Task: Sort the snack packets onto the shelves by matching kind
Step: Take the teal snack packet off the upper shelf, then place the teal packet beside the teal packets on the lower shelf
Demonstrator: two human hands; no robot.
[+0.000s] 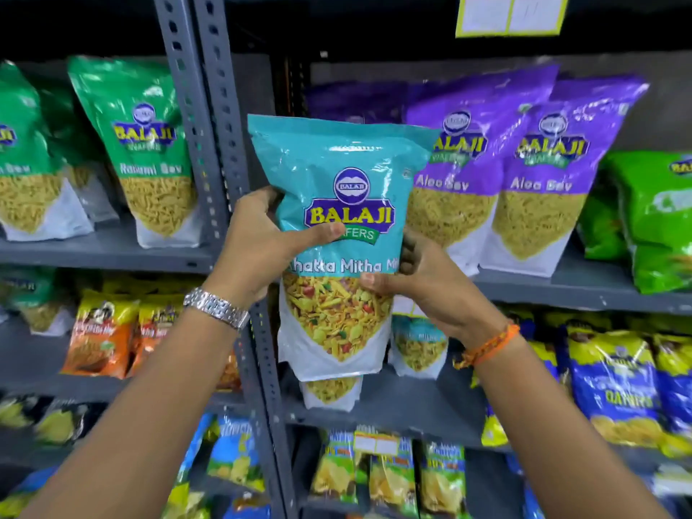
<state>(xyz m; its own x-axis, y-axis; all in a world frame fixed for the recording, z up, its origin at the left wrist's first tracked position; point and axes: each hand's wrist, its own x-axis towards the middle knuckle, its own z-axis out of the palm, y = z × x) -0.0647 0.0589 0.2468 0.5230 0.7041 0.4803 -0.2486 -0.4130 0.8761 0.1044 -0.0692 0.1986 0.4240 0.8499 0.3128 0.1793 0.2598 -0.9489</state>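
I hold a teal Khatta Mitha Mix packet [339, 174] upright in front of the grey shelving. My left hand [258, 249] grips its left edge with the thumb across the logo. My right hand [423, 290] grips its right edge lower down. Behind it, on the shelf below, stand two more teal packets of the same kind [417, 346]. Purple Aloo Sev packets [539, 174] stand on the upper shelf to the right, and green Ratlami Sev packets [146, 144] on the upper left.
A perforated grey upright post [221, 118] divides the two shelf bays. Light green packets [659, 219] lie at the far right. Orange and yellow packets [105, 331] sit at the middle left, blue and yellow ones [614, 387] at the right. Lower shelves hold several small packets.
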